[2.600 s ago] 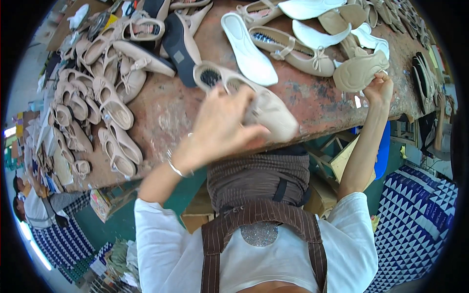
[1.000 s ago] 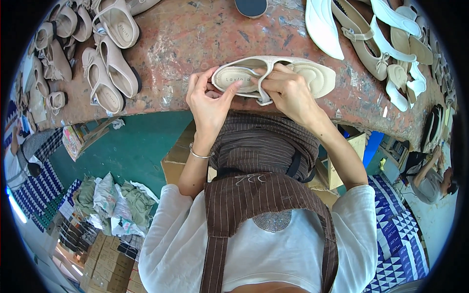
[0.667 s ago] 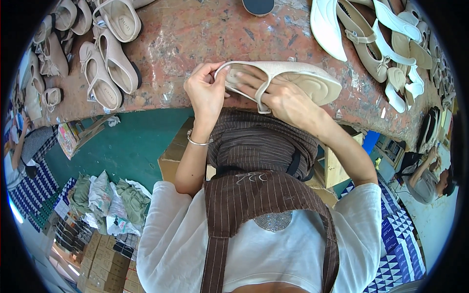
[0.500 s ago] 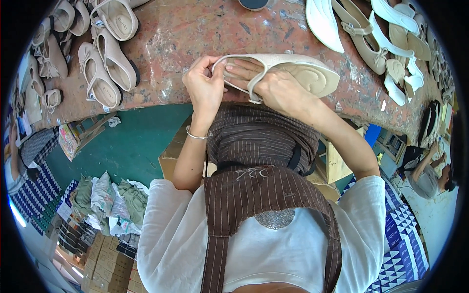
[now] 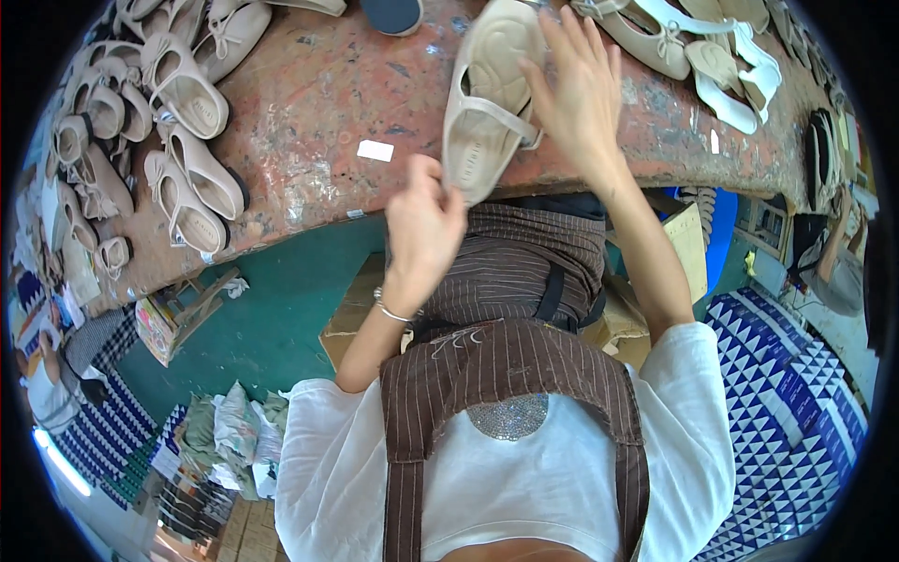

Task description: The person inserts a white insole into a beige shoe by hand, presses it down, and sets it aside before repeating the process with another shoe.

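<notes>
A beige strapped shoe (image 5: 476, 155) stands at the near edge of the worktable, its narrow end toward me and its opening up. A pale padded insole (image 5: 501, 56) with a curved pattern shows at its far, wider end. My left hand (image 5: 426, 225) has its fingers curled at the narrow end, with thumb and forefinger on the rim. Along the shoe's right side, my right hand (image 5: 579, 94) is spread, fingers pointing away from me. Whether its thumb touches the shoe I cannot tell.
Several beige shoes (image 5: 192, 187) crowd the table's left side. White insole-like pieces (image 5: 740, 103) and more shoes (image 5: 646, 47) lie at the right. A small white label (image 5: 375, 151) and a dark-soled shoe (image 5: 393, 14) rest on the worn worktable (image 5: 309, 122). Cardboard (image 5: 348, 309) stands below.
The shoe has turned from lying crosswise to pointing away from me. My right hand has come out of it and spread open. A small white label now shows on the table.
</notes>
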The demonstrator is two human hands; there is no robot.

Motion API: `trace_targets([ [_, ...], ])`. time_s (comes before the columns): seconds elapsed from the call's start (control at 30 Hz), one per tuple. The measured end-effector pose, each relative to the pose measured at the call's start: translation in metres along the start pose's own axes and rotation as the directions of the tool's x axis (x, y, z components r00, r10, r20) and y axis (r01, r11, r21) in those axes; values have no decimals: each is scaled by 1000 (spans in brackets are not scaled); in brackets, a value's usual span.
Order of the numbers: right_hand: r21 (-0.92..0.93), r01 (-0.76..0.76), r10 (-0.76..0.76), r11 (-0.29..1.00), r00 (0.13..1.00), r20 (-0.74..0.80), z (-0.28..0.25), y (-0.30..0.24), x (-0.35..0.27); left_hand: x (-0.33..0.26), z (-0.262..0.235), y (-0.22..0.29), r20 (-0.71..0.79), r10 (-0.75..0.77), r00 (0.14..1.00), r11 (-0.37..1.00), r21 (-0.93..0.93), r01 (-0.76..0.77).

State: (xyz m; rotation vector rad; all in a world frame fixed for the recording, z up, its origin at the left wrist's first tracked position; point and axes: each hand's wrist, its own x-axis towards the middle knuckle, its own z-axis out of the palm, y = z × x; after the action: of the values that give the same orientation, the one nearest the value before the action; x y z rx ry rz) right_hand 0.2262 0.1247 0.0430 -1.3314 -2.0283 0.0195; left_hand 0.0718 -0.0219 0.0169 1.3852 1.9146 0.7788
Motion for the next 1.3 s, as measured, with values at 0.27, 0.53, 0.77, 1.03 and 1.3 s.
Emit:
trace_targets([
  [0.27, 267, 16, -120, 963, 920, 374, -52, -25, -32, -19, 37, 40, 175, 475, 862, 745, 441, -500],
  [0.53, -63, 129, -85, 990, 879, 469, 19, -22, -32, -6, 63, 20, 183, 476, 860, 715, 490, -499],
  [0.77, -90, 235, -194, 968, 924, 330, 6, -22, -50, -4, 59, 15, 156, 464, 872, 778, 400, -485],
  [1.03, -194, 160, -90, 968, 940, 329, 15, -33, -49, -2, 62, 3, 226, 455, 862, 764, 398, -508],
  [1.3, -249, 172, -55, 953, 907, 418, 30, -29, -33, -4, 61, 6, 245, 451, 858, 784, 350, -512],
])
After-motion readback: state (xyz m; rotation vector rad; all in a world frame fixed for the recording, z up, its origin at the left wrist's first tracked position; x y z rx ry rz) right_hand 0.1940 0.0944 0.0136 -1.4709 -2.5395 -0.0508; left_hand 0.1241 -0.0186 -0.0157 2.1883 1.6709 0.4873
